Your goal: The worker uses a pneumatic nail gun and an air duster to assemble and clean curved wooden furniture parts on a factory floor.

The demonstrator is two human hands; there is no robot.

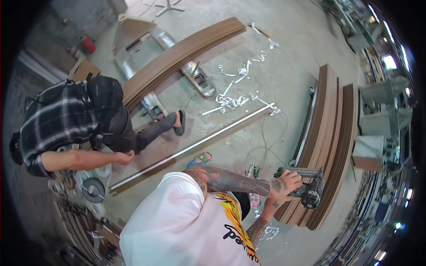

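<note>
A black nail gun point(312, 191) is held over the stacked brown boards point(317, 146) on the right. My left hand point(286, 182) is closed around it from above, fingers curled over its body. Beneath, my right hand point(277, 205) reaches up to the same tool and seems to grip it, though its fingers are mostly hidden behind the left hand and the tool. The boards are long, grooved and wood-toned, lying side by side.
A co-worker point(66, 119) in a plaid shirt bends at the left, beside a long stack of brown boards point(186, 46) on a metal pallet truck point(199, 82). A long light strip point(191, 148), white strapping point(233, 102) and a thin hose point(266, 142) lie on the floor. Tape rolls point(93, 190) sit lower left.
</note>
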